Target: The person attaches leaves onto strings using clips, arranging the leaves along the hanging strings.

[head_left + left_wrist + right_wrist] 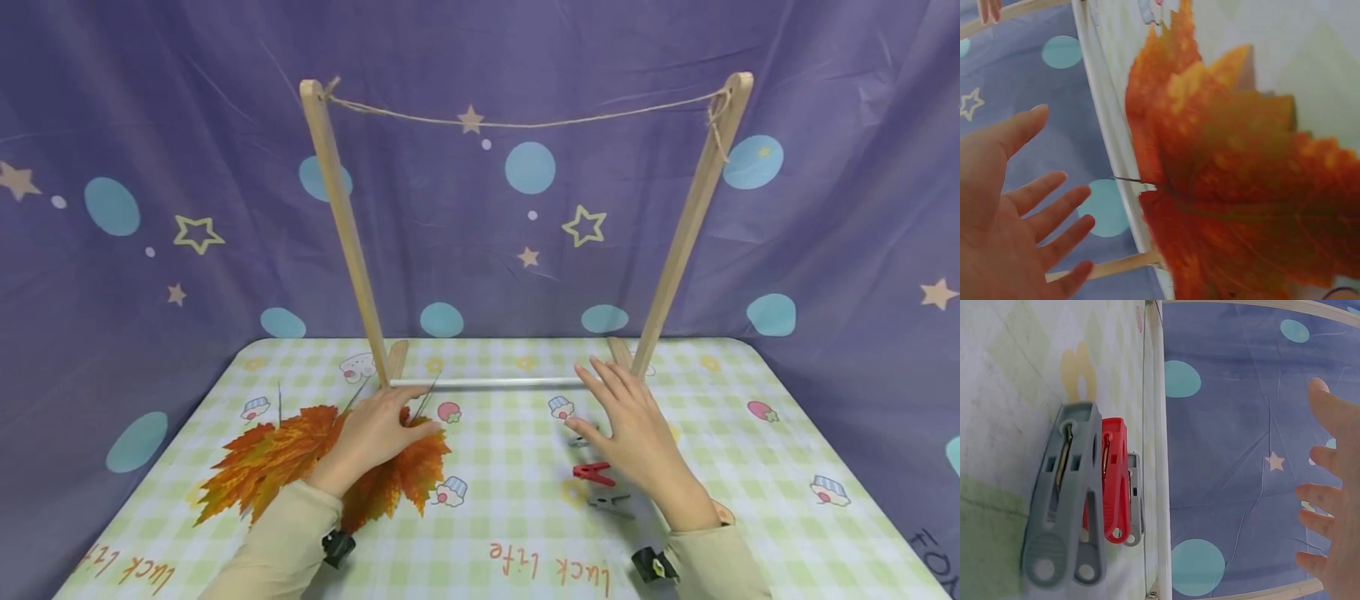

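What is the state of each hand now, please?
Left hand: open, holding nothing, near the leaves.
Right hand: open, holding nothing, near the clothespins.

Purple backdrop (420, 217), creased, behind the surface (750, 475). Prints on backdrop: teal ovals (530, 167), stars (584, 226) (some solid, some outlined). Surface pattern: green-white check, cupcakes (829, 490), strawberries (763, 411). Dark lettering (933, 562) lower right, cut off, possibly "FOX".
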{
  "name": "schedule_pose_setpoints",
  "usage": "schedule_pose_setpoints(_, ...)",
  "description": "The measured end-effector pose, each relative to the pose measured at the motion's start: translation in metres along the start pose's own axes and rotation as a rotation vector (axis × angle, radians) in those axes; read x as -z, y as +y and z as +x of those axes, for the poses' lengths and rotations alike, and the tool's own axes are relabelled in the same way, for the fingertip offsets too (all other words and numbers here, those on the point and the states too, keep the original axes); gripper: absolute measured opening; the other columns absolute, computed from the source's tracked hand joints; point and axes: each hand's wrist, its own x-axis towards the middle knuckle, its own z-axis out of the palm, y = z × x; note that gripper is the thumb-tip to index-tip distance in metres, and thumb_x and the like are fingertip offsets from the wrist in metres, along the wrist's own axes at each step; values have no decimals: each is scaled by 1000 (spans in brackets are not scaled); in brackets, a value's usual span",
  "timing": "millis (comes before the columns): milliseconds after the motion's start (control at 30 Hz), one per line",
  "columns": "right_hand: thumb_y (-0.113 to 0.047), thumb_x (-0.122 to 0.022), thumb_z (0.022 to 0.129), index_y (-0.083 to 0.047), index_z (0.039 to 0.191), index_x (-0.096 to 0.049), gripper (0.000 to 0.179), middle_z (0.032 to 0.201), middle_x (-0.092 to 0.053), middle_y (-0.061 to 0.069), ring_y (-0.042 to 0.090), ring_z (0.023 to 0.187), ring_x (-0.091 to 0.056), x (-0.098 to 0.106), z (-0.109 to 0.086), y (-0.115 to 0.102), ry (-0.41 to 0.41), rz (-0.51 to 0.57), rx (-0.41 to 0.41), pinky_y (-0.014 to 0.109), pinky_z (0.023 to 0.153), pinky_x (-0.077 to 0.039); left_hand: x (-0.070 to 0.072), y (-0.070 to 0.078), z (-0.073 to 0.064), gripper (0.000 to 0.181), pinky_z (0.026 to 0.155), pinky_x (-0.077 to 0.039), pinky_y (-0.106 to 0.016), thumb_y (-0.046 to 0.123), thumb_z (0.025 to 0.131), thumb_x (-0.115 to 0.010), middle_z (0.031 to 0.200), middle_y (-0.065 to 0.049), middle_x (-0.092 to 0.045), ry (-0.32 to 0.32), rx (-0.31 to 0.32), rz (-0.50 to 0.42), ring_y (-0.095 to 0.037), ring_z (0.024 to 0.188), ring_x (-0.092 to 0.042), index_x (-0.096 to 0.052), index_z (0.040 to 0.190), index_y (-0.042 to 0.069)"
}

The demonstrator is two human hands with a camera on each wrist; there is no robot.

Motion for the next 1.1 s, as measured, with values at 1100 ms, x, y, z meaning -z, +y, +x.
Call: schedule_pose_setpoints(1100,-45,-69,92,-17,153,-40,73,156,-37,9,32,144,-28,1,-2,-1,-32,-8,-26,56,114,-20,-22,-32,39,12,73,-51,-36,21,86,-79,79,5,-68,-123,8,-42,-11,70,-59,-77,92,11)
